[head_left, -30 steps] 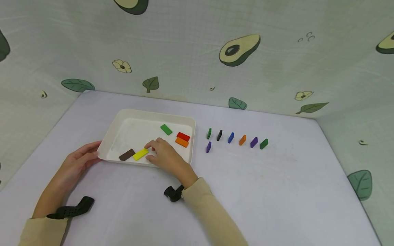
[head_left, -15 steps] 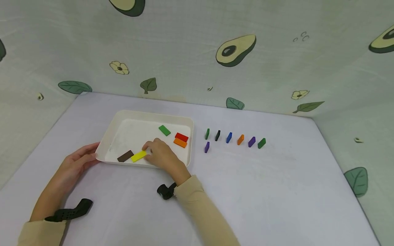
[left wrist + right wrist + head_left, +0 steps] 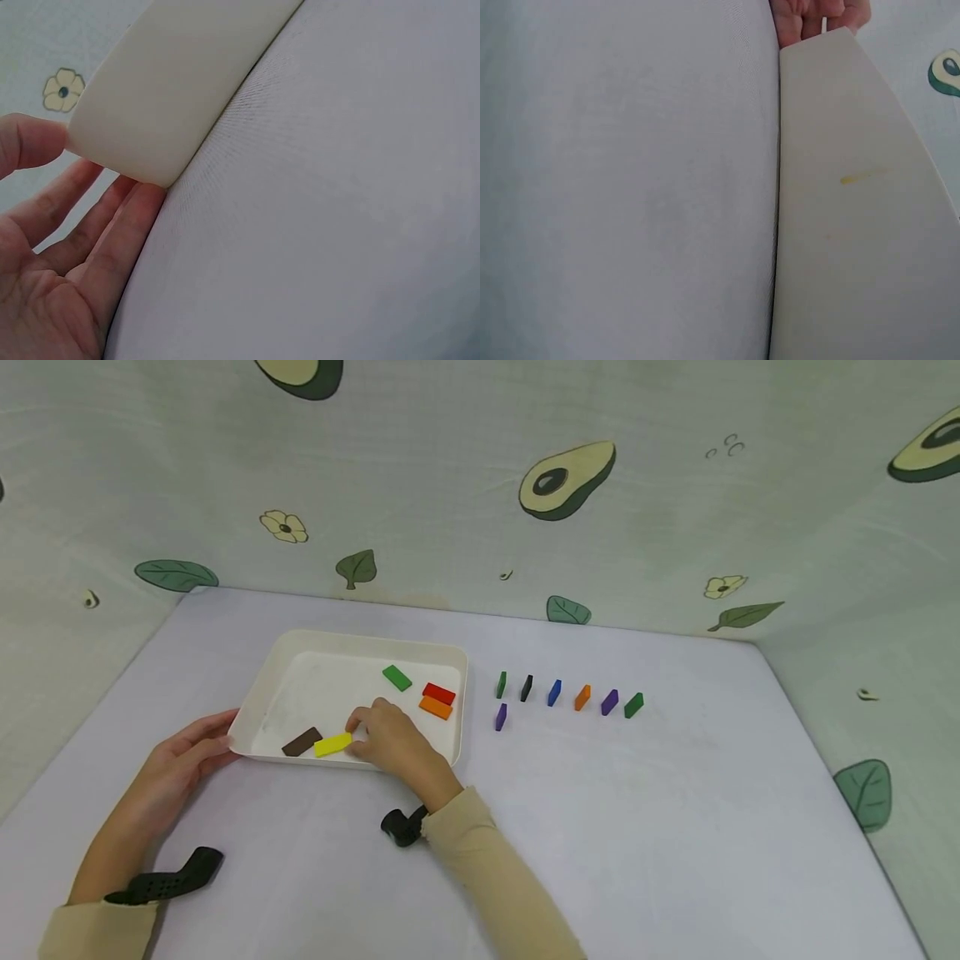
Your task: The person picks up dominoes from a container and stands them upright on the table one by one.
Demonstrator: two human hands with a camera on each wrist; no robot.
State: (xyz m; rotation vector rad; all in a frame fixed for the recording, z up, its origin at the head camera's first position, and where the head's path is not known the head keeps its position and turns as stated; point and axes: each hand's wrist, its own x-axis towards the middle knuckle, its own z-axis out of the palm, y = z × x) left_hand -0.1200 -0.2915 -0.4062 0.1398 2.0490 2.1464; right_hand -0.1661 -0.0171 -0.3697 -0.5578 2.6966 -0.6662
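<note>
In the head view a white tray (image 3: 360,645) lies on the left part of the table. My right hand (image 3: 393,739) reaches over its front edge and pinches the right end of a yellow domino (image 3: 332,745) between thumb and index finger. Just left of that lies a brown domino (image 3: 302,742). Green (image 3: 397,677), red (image 3: 438,694) and orange dominoes (image 3: 436,707) lie flat farther right in the tray. My left hand (image 3: 180,768) holds the tray's front left corner; in the left wrist view its thumb (image 3: 37,142) is at the rim and its fingers (image 3: 124,240) against the outer wall.
Right of the tray, several dominoes stand upright in a row, from a green domino (image 3: 502,685) through a blue domino (image 3: 554,693) to another green domino (image 3: 633,705). One purple domino (image 3: 501,717) stands in front of the row's left end. Printed cloth (image 3: 450,485) hangs behind the table.
The yellow domino has turned flatter between my right fingers and shifted slightly left toward the brown one. My left hand stays at the tray's corner. The whole head view has drifted slightly.
</note>
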